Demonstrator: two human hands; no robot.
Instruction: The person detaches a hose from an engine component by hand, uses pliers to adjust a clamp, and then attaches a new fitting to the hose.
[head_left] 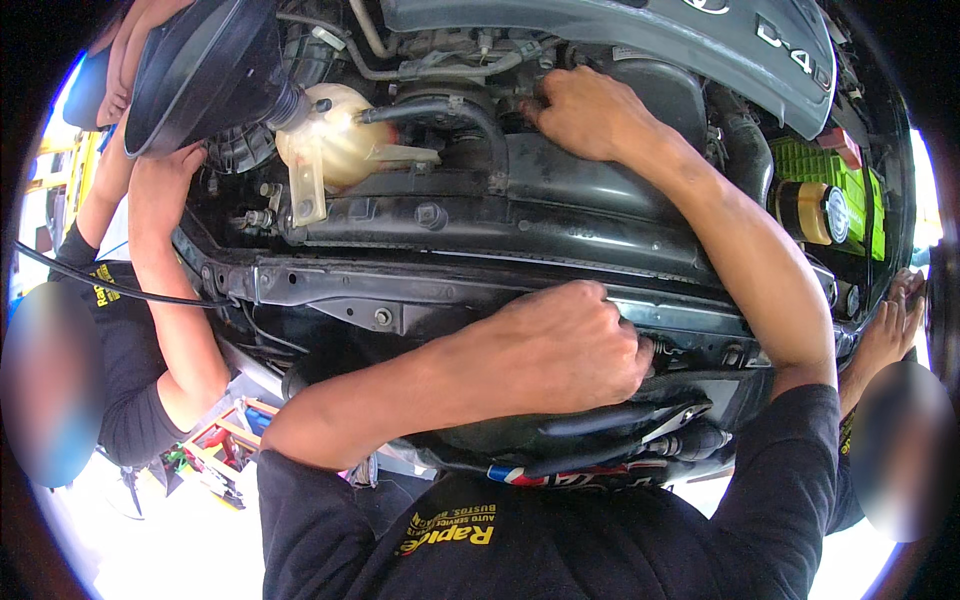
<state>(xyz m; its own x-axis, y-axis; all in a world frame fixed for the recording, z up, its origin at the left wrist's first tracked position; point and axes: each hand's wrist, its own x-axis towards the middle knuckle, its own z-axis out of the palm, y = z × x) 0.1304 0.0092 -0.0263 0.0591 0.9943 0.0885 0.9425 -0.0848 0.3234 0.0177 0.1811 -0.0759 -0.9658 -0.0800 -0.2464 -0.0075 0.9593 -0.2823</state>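
Note:
My left hand (pixel 575 345) is curled closed low at the front of an engine bay, against the metal front crossmember (pixel 340 290), near a small spring; what its fingers grip, if anything, is hidden. My right hand (pixel 585 115) reaches in above the radiator's top (pixel 600 215), fingers curled down among dark fittings right of a black hose (pixel 465 115); what they hold cannot be made out. A translucent coolant reservoir (pixel 325 140) sits to the left, and a grey engine cover (pixel 610 20) lies behind my right hand.
A black funnel (pixel 190 75) stands at the upper left. A co-worker's hand (pixel 165 170) reaches in there beside other arms. Another person's hand (pixel 895 320) rests at the right edge. A green battery (pixel 820 170) and gold-coloured cylinder (pixel 800 210) sit on the right. A black cable (pixel 110 293) crosses at left.

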